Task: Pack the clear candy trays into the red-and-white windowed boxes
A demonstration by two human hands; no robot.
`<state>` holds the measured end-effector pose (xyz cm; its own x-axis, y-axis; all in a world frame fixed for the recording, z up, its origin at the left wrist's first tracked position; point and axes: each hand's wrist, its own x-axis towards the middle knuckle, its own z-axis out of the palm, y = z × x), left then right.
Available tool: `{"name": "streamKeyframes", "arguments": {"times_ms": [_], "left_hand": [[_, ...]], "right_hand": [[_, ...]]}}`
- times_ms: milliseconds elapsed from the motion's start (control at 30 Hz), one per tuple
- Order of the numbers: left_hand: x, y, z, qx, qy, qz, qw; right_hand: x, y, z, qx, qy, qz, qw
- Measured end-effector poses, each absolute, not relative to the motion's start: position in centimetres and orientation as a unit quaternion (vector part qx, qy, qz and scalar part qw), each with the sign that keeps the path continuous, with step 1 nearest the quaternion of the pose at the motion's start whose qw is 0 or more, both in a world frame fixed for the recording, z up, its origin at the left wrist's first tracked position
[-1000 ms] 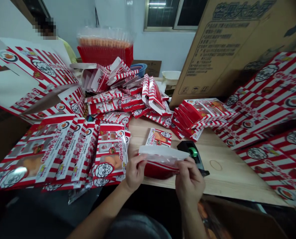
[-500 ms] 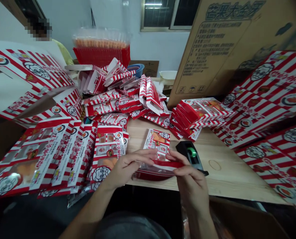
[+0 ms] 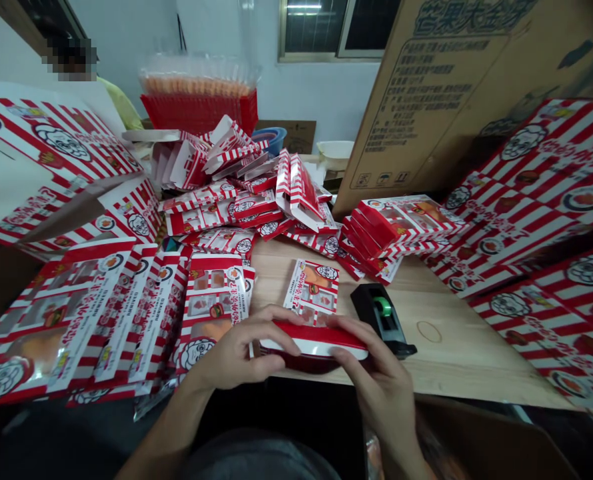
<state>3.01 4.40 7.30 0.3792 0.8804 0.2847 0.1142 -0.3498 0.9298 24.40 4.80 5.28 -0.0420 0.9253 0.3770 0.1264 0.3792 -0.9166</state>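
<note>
Both hands are at the front edge of the wooden table. My left hand point(image 3: 241, 350) and my right hand point(image 3: 376, 377) hold the two ends of a red-and-white packaging pouch point(image 3: 314, 345), which has a white-edged red fold on top and a dark red underside. Just beyond it lies a flat printed pouch point(image 3: 311, 291), close to my fingers but apart from them. Under my left wrist's side stands a row of printed pouches point(image 3: 214, 307). A black tape dispenser point(image 3: 382, 319) with a green roll sits to the right of my right hand.
Heaps of red-and-white striped packaging point(image 3: 241, 200) cover the table's back. Large printed sheets point(image 3: 541, 200) lie to the right, beside an upright cardboard carton point(image 3: 441, 87). A stack of red trays point(image 3: 199, 110) stands behind, and a person in a yellow top point(image 3: 114, 103) is at far left.
The pouch's white flap is now folded down, and the pouch lies flatter and lower. My hands have moved toward its two ends, with the left hand on top of it.
</note>
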Motion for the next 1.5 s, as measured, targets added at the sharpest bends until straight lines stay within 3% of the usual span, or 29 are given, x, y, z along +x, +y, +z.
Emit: {"name": "streamKeyframes", "arguments": {"times_ms": [333,533,733,1133,1267,1333,1400,1433,1500], "left_hand": [[3.0,4.0,7.3,0.695,0.355,0.476,0.405],[2.9,3.1,6.7,0.733,0.356,0.486,0.317],[3.0,2.6,6.1,0.744,0.36,0.478,0.298],[4.4,2.1,4.9,0.743,0.38,0.511,0.207],[4.8,1.9,5.0,0.743,0.393,0.517,0.159],[4.9,1.9,5.1,0.744,0.399,0.516,0.146],[5.0,1.9,5.1,0.743,0.402,0.516,0.143],[5.0,1.9,5.0,0.742,0.403,0.517,0.142],[5.1,1.9,4.8,0.739,0.408,0.519,0.137]], "right_hand": [[25.5,5.6,6.5,-0.336,-0.668,0.412,0.52],[27.2,5.8,5.9,-0.282,-0.771,0.336,0.462],[26.9,5.2,6.1,-0.294,-0.739,0.412,0.446],[26.8,4.9,6.3,-0.251,-0.827,0.263,0.428],[28.0,4.1,5.5,-0.291,-0.801,0.325,0.409],[29.9,4.6,4.1,-0.379,-0.735,0.336,0.451],[32.4,5.8,2.3,-0.532,-0.626,0.253,0.511],[33.6,6.5,1.4,-0.61,-0.579,0.204,0.5],[35.7,8.1,-0.1,-0.694,-0.508,0.273,0.43]]}}
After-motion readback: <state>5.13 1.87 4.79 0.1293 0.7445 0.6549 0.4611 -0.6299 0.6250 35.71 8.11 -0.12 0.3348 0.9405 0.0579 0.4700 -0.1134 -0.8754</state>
